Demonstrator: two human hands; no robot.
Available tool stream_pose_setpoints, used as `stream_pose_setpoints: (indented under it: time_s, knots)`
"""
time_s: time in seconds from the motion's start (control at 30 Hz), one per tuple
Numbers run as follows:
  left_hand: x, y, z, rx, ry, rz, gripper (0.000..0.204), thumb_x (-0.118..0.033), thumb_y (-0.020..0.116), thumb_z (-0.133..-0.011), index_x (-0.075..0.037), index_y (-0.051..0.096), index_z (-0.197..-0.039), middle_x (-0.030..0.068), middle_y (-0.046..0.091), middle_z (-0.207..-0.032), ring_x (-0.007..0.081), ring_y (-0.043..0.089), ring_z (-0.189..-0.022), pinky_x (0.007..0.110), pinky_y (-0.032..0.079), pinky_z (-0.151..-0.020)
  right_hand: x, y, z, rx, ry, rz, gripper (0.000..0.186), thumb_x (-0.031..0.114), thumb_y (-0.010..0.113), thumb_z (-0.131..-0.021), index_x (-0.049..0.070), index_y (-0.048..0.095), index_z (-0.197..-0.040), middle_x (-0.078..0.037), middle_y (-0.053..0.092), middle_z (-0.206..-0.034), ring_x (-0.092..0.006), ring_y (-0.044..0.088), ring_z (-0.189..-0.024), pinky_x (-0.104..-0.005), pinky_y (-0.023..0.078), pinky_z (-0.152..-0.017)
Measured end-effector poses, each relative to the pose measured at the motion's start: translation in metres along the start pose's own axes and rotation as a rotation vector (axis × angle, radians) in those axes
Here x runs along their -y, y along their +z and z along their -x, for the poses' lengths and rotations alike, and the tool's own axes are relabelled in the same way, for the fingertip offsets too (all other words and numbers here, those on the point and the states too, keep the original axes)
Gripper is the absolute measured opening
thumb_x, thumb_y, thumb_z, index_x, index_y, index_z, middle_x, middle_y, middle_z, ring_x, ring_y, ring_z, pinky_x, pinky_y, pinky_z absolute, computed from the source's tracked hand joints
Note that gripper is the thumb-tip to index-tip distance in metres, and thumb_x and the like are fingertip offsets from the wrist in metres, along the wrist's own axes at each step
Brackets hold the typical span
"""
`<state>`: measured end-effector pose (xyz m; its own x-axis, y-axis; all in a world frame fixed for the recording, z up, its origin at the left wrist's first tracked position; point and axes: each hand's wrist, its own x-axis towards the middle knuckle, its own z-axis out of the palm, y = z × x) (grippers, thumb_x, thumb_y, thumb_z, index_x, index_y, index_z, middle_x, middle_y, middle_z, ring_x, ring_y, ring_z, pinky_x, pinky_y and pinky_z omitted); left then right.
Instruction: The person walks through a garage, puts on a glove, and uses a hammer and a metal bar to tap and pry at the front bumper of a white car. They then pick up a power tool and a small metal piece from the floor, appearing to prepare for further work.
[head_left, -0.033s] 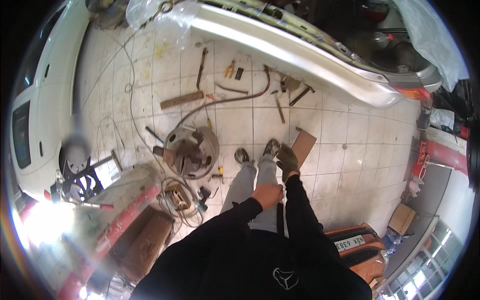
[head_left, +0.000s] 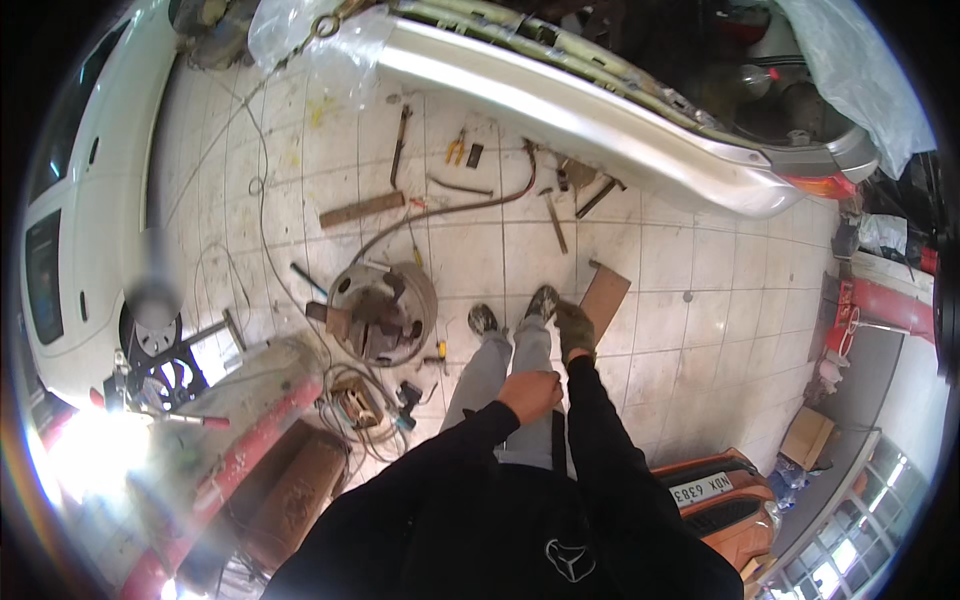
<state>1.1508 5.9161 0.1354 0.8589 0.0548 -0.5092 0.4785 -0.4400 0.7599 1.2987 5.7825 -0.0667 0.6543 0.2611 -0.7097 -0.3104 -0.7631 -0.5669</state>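
Note:
My left hand, bare, is closed in front of my body. Whatever it holds, if anything, is hidden. A dark strap hangs just below it. My right hand wears a dark olive work glove and reaches down past my right leg. Right beside the glove is a flat brown plate with a short tab at its far corner. The glove overlaps the plate's edge, and I cannot tell whether the fingers grip it. A hammer lies on the tiles farther off.
A silver car bumper spans the far side. Tiled floor holds orange-handled pliers, a wooden block, a hose and a round metal drum with metal pieces. At left stand a white car and a red-edged beam.
The view has shifted slightly, so floor things sit a little lower. Both hands keep nearly the same pose, and the brown plate stays beside the glove.

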Motion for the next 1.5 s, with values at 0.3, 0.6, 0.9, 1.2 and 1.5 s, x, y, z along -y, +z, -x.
stream_pose_setpoints:
  time_s: [0.3,0.6,0.9,1.2,1.5]
  knots:
    - [0.041,-0.008,-0.039,-0.161,-0.209,0.112,0.034,-0.029,0.07,-0.091,-0.003,0.059,-0.11,0.0216,0.07,-0.095,0.0434,0.069,-0.091,0.052,0.054,-0.079,0.04,0.024,0.055,0.189,-0.304,0.839,0.067,0.069,0.057,-0.089,0.011,0.075,-0.117,-0.018,0.074,-0.119,-0.0392,0.067,-0.116,-0.0485,0.049,-0.102]
    - [0.037,-0.019,-0.084,-0.18,-0.243,0.345,0.032,-0.026,0.074,-0.082,-0.001,0.063,-0.098,0.0181,0.071,-0.09,0.0384,0.07,-0.088,0.048,0.054,-0.077,0.027,0.025,-0.011,0.459,-0.074,0.589,0.067,0.068,0.058,-0.091,0.008,0.076,-0.113,-0.019,0.074,-0.116,-0.0394,0.068,-0.113,-0.0482,0.051,-0.099]
    - [0.124,0.003,-0.056,-0.198,-0.558,0.301,0.026,-0.029,0.065,-0.09,-0.005,0.065,-0.101,0.0202,0.072,-0.092,0.0416,0.07,-0.092,0.052,0.054,-0.08,0.018,0.043,-0.025,0.436,0.079,0.705,0.066,0.065,0.057,-0.095,0.002,0.076,-0.1,-0.023,0.075,-0.104,-0.0413,0.069,-0.106,-0.0497,0.052,-0.093]
    - [0.237,-0.031,0.025,-0.257,-0.734,0.338,0.026,-0.031,0.059,-0.094,-0.007,0.065,-0.101,0.0203,0.072,-0.097,0.0425,0.068,-0.095,0.053,0.053,-0.083,0.068,0.057,-0.061,0.367,0.399,0.534,0.037,0.043,0.063,-0.098,0.01,0.074,-0.086,-0.008,0.071,-0.075,-0.0208,0.066,-0.061,-0.0379,0.051,-0.054]
    - [0.281,-0.084,0.082,-0.169,-0.805,0.245,0.037,-0.04,0.065,-0.092,-0.009,0.072,-0.11,0.0161,0.075,-0.107,0.0369,0.07,-0.106,0.048,0.055,-0.094,0.156,0.081,-0.055,0.24,0.45,0.196,0.054,0.055,0.056,-0.101,0.006,0.073,-0.085,-0.007,0.064,-0.064,-0.0256,0.062,-0.055,-0.0434,0.048,-0.054]
